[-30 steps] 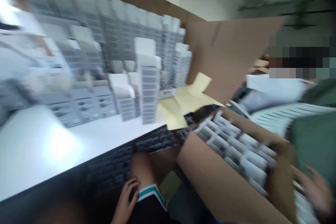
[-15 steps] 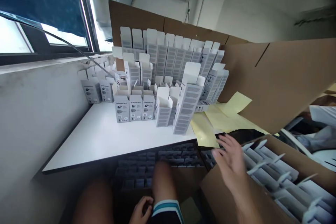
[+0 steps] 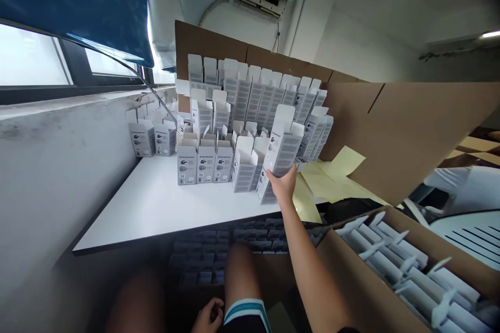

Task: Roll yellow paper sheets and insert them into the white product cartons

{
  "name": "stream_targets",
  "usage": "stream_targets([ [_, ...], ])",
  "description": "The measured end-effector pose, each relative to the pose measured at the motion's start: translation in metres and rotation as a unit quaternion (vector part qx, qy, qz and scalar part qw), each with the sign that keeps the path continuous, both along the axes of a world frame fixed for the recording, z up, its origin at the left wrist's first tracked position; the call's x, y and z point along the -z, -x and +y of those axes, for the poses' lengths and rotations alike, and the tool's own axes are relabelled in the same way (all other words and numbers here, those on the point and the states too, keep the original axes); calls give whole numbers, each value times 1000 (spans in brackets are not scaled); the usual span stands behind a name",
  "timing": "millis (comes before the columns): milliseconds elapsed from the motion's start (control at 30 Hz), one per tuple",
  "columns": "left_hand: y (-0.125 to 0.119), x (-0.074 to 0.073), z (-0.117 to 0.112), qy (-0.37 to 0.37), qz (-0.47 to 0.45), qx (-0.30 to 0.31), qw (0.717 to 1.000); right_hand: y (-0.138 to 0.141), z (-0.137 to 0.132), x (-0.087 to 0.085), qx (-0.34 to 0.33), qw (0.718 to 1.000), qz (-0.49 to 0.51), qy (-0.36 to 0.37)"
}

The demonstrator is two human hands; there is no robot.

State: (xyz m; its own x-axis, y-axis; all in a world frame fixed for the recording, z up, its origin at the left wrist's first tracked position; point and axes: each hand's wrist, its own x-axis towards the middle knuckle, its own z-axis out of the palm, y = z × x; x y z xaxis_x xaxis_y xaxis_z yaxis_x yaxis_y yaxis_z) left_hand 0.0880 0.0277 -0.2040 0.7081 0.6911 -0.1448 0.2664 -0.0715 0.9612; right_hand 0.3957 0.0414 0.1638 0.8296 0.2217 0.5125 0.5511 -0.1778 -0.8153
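My right hand [image 3: 284, 183] is wrapped round the lower half of a tall white and grey carton [image 3: 282, 148], which stands upright at the table's front edge with its top flaps raised. Part of the carton's lower side is hidden behind my fingers. Just left of it is a shorter open carton [image 3: 245, 166]. Several small grey cartons [image 3: 187, 166] with a printed tap-like picture stand in line further left. Low in the view my left hand [image 3: 209, 316] rests by my thigh, its fingers curled in loosely, and I see nothing in it.
Rows of taller open cartons [image 3: 253, 96] stand behind, against a brown cardboard panel [image 3: 289, 62]. Yellow paper sheets [image 3: 332, 179] lie at the table's right. A cardboard box [image 3: 339, 265] full of white cartons sits at lower right. More cartons are in shadow under the white table [image 3: 156, 213].
My right hand has moved left and up from above the packed box and taken hold of the tall carton. My left hand stays by my thigh. The view has shifted slightly.
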Motion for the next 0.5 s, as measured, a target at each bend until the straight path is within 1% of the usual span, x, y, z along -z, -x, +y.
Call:
stream_targets([
  [100, -1, -2, -1, 6, -1, 12, 1000, -6, -26, 0, -27, 999, -5, -30],
  [200, -4, -3, -1, 10, -1, 19, 1000, -9, -58, -2, -75, 992, -14, -104],
  [300, -6, -1, 2, 11, -4, 26, 1000, -6, -89, -6, -111, 979, 13, -172],
  [400, -8, 3, 4, 8, -8, 34, 999, 0, -116, -8, -122, 969, 43, -212],
  [500, -8, 8, 5, 7, -10, 37, 999, 9, -136, -5, -119, 964, 52, -232],
])
